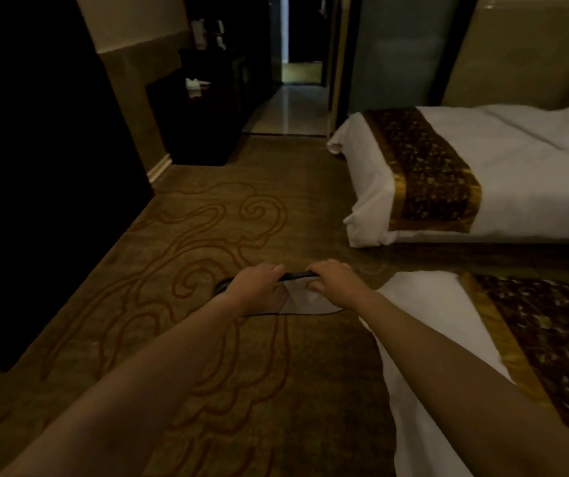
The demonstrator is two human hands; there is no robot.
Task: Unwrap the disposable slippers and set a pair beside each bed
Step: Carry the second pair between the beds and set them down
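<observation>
I hold a pack of disposable slippers out in front of me, above the carpet. It looks white with a dark edge, and clear wrapping seems to hang below it. My left hand grips its left end, with a dark part sticking out past the wrist. My right hand grips the top right edge. Both hands are closed on the pack. The near bed lies just right of my right forearm. The far bed stands beyond it, across a narrow gap.
Patterned brown carpet covers the floor ahead and to the left. A dark cabinet wall runs along the left. A dark desk with small white items stands beyond it. A tiled hallway leads away at the back.
</observation>
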